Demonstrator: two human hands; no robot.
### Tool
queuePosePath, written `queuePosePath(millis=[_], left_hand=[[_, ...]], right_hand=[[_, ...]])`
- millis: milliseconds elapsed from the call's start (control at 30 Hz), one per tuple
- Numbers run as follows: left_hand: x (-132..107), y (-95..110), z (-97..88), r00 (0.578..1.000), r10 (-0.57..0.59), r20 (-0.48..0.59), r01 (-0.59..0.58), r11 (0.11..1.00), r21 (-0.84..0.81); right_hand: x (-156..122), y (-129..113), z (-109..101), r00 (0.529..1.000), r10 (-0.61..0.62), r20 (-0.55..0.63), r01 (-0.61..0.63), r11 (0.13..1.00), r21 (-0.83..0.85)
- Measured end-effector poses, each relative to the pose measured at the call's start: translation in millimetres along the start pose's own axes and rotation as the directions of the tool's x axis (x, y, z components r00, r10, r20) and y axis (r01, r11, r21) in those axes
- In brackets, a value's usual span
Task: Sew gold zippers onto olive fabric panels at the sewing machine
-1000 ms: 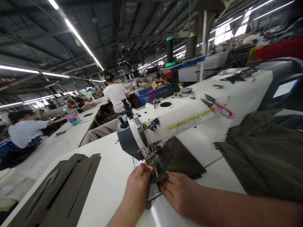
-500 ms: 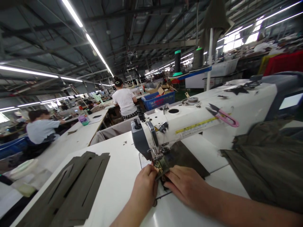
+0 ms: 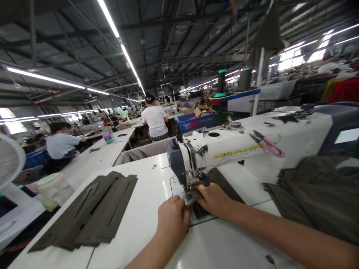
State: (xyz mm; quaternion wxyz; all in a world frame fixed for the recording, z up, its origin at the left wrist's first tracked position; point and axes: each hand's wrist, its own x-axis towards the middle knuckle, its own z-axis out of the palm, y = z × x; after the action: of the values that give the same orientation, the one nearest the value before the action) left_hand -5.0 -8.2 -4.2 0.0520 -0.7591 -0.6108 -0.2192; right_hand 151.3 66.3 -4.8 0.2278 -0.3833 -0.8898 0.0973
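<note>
A white sewing machine (image 3: pixel 193 164) stands before me, with an olive fabric piece (image 3: pixel 228 188) lying under and behind its head. My left hand (image 3: pixel 174 215) is closed with curled fingers on the near end of the fabric, just left of the presser foot. My right hand (image 3: pixel 212 198) is closed on the fabric at the right of the needle, its fingertips partly hidden behind the machine head. Between the two hands shows a small greyish folded edge. On the table to the left lies a fanned stack of olive fabric pieces (image 3: pixel 92 209) with slits.
Pink-handled scissors (image 3: pixel 270 145) rest on the machine arm. Crumpled olive cloth (image 3: pixel 319 198) lies at the right. Thread cones (image 3: pixel 221 84) stand on a blue holder. A white fan (image 3: pixel 9 160) is at the left edge. Two people sit ahead, near a blue crate (image 3: pixel 196 122).
My right hand has moved up and inward, closer to the needle. The left hand stays beside the presser foot. The view has turned left, bringing in the fan.
</note>
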Motion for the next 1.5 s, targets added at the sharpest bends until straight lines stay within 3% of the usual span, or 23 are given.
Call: queuePosePath(millis=[133,267,400,567,700,933,1133,1500], left_hand=[[-12.0,7.4,-1.0,0.998,0.044,-0.044,-0.049,0.994,-0.1],[-19.8,9.0,0.1,0.968,0.227,-0.105,-0.245,0.948,-0.203],[-18.1,4.6,5.3,0.918,0.394,-0.043,-0.392,0.888,-0.241],[-10.6,3.8,13.0,0.908,0.417,-0.036,-0.409,0.864,-0.295],[-7.8,6.4,12.6,0.908,0.415,-0.056,-0.411,0.858,-0.308],[-4.3,7.9,5.3,0.905,0.425,0.017,-0.404,0.871,-0.281],[-1.3,8.1,5.0,0.887,0.458,0.055,-0.434,0.869,-0.237],[-0.2,8.9,7.4,0.865,0.5,0.048,-0.487,0.858,-0.166]], right_hand=[[1.9,13.5,4.6,0.999,0.036,-0.018,-0.033,0.99,0.14],[-2.4,18.0,2.2,0.999,0.021,-0.028,-0.012,0.955,0.297],[-5.9,18.7,4.1,0.999,0.018,-0.028,-0.005,0.92,0.392],[-3.5,21.8,8.8,0.999,0.049,-0.023,-0.034,0.896,0.443],[0.6,24.0,8.8,0.998,0.038,-0.048,-0.021,0.947,0.322],[2.9,23.6,8.3,0.994,0.085,-0.063,-0.079,0.993,0.091],[5.2,19.7,6.1,0.989,0.135,-0.065,-0.14,0.987,-0.073],[3.2,12.6,2.0,0.983,0.167,-0.074,-0.178,0.964,-0.197]])
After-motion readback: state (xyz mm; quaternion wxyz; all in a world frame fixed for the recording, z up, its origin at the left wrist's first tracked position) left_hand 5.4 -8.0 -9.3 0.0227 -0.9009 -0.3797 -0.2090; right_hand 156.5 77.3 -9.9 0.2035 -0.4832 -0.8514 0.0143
